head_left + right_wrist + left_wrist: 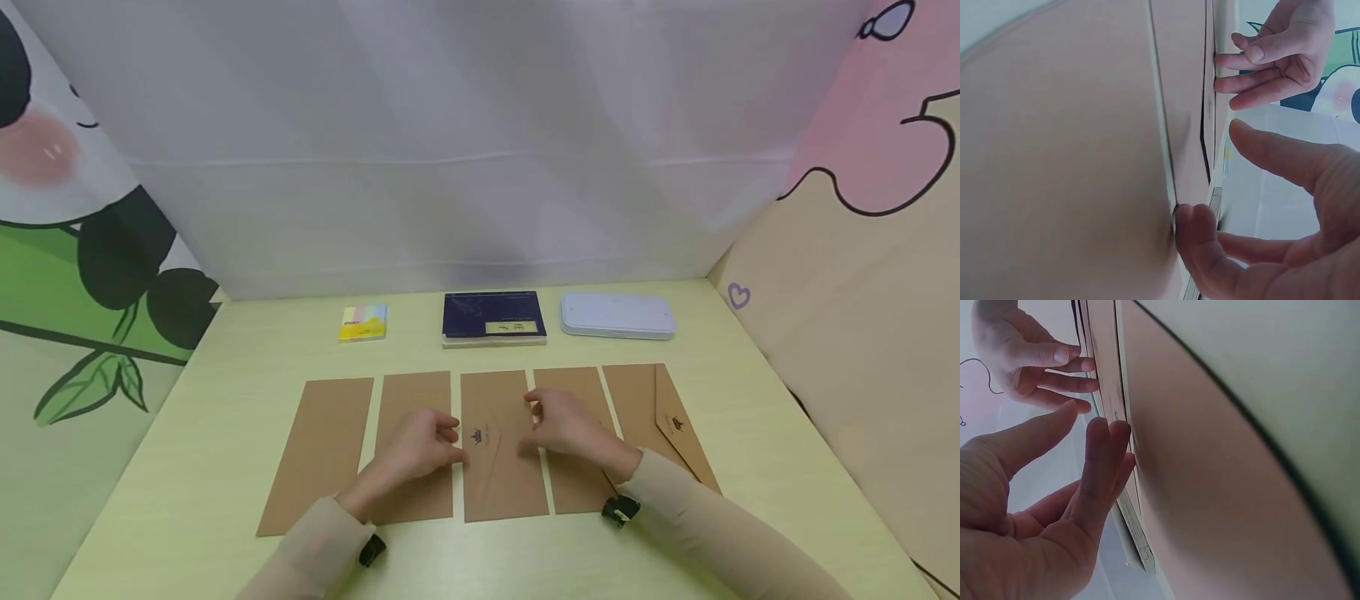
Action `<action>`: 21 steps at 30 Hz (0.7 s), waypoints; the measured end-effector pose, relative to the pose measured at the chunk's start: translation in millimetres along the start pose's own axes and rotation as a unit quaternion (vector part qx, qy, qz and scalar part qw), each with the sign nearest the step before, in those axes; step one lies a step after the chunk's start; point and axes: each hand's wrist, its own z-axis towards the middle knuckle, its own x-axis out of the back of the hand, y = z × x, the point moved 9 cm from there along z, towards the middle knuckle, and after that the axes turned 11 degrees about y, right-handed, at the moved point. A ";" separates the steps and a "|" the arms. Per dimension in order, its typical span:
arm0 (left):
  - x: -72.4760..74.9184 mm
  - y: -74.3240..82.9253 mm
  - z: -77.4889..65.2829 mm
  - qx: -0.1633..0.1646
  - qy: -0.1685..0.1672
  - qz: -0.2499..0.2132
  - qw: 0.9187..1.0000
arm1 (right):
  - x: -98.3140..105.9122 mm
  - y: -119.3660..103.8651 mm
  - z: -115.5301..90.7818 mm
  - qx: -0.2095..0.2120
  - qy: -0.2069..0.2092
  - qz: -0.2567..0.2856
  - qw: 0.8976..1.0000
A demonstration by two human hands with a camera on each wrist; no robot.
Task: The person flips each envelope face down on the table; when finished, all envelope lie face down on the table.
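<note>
Several brown kraft-paper envelopes lie side by side in a row on the table. The middle envelope [498, 487] shows a pointed flap with a small dark crown print. My left hand [422, 443] is over the second envelope [412, 396], its fingertips right at the middle one's left edge. At that envelope's right edge are the fingers of my right hand [573, 425], which overlaps the fourth envelope [573, 379]. In both wrist views the fingers are loosely bent with thumbs apart from them, and nothing is held between them.
Behind the row stand a pack of sticky notes [363, 322], a dark blue book [491, 312] and a pale pencil case [617, 315]. Outermost lie a plain envelope [318, 454] at left and a flapped envelope [637, 400] at right. A white curtain [465, 208] hangs behind the table.
</note>
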 end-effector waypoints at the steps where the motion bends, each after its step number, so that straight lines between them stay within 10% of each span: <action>1: -0.5 1.3 0.0 -0.005 0.000 0.003 1.000 | 0.2 0.2 0.3 -0.004 0.001 -0.004 1.000; 21: -11.8 9.9 3.2 -0.019 -0.017 0.010 1.000 | -0.7 -0.6 1.0 -0.048 0.002 -0.026 0.999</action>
